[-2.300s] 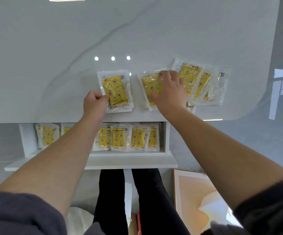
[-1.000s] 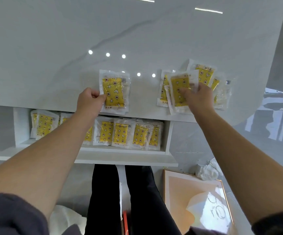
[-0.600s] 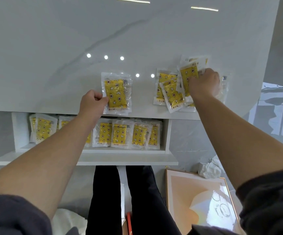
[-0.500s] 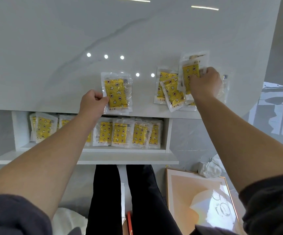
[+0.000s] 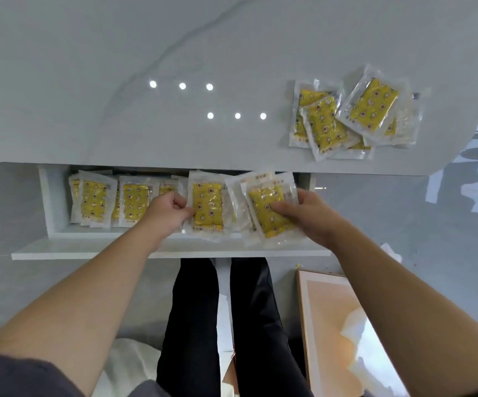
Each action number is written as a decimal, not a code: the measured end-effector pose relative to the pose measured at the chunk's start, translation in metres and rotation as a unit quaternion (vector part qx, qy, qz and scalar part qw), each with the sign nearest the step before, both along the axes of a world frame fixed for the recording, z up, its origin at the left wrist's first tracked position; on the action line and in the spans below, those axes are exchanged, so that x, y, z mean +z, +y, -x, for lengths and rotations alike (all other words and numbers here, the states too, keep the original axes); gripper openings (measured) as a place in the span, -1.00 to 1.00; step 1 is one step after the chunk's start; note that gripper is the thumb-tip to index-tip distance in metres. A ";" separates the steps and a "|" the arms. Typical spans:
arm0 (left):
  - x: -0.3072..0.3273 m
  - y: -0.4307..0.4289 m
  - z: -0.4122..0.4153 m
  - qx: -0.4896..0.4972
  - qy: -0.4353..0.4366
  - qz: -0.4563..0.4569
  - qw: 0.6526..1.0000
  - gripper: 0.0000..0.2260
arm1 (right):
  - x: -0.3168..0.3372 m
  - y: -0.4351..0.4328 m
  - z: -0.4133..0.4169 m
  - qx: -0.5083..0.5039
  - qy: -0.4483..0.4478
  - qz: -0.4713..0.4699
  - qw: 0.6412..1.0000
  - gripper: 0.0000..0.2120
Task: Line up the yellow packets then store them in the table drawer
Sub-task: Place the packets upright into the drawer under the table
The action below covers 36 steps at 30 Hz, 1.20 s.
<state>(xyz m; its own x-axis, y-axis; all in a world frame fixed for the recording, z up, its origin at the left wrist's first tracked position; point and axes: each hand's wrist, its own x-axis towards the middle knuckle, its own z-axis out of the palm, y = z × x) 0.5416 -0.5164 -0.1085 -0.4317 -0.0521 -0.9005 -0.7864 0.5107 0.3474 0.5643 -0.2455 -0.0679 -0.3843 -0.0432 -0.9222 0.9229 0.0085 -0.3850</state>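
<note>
Now storing: both hands over the open drawer (image 5: 172, 247).
Left hand (image 5: 164, 209) pinches one yellow packet (image 5: 207, 207), right hand (image 5: 306, 214) grips another packet (image 5: 266, 207); next, probably set them in line.

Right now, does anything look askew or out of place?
Yes. The pile of yellow packets on the tabletop lies jumbled, overlapping at different tilts, not lined up. Over the drawer, the right hand holds its packet tilted; the left hand's packet is upright.

Both bare forearms reach forward, converging toward the middle. The left hand (image 5: 166, 211) is curled into a loose fist, thumb and fingers pinched together. The right hand (image 5: 308, 215) is turned inward, fingers bent and thumb pressed in a grip.
</note>
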 end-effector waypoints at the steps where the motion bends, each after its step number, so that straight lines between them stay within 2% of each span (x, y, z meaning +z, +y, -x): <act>1: -0.006 -0.002 -0.004 -0.009 -0.001 0.009 1.000 -0.86 | -0.011 -0.004 -0.010 -0.002 -0.016 -0.006 1.000 -0.84; 6: -0.043 0.001 -0.020 0.027 0.012 0.039 0.999 -0.84 | -0.057 -0.025 -0.040 -0.048 -0.054 -0.085 0.994 -0.83; 7: -0.049 0.003 -0.023 0.033 0.015 0.041 0.998 -0.83 | -0.064 -0.029 -0.042 -0.057 -0.056 -0.105 0.991 -0.74; 9: -0.060 0.007 -0.026 0.037 0.026 0.047 0.998 -0.83 | -0.080 -0.039 -0.045 -0.071 -0.050 -0.146 0.986 -0.35; 10: -0.065 0.009 -0.027 0.037 0.033 0.055 0.997 -0.83 | -0.088 -0.043 -0.046 -0.062 -0.048 -0.163 0.983 -0.23; 11: -0.069 0.010 -0.028 0.037 0.039 0.066 0.996 -0.83 | -0.091 -0.048 -0.044 -0.051 -0.045 -0.186 0.980 -0.23; 15: -0.082 0.011 -0.032 0.045 0.064 0.098 0.992 -0.78 | -0.108 -0.057 -0.045 0.023 -0.047 -0.287 0.957 -0.46; 20: -0.082 0.006 -0.036 -0.008 0.082 0.065 0.995 -0.80 | -0.096 -0.066 -0.041 0.085 -0.026 -0.390 0.916 -0.58; 24: -0.068 -0.020 -0.035 -0.021 0.084 0.050 0.995 -0.74 | -0.079 -0.074 -0.035 0.064 0.017 -0.370 0.927 -0.86; 28: -0.062 -0.071 -0.028 -0.030 0.077 0.106 0.991 -0.70 | -0.067 -0.100 -0.021 0.058 0.032 -0.298 0.952 -0.86; 32: -0.065 -0.116 -0.023 -0.019 0.076 0.165 0.983 -0.86 | -0.076 -0.142 -0.005 0.053 0.019 -0.205 0.977 -0.72; 36: -0.079 -0.143 -0.020 0.013 0.082 0.222 0.972 -0.91 | -0.101 -0.188 0.002 0.117 0.005 -0.152 0.981 -0.77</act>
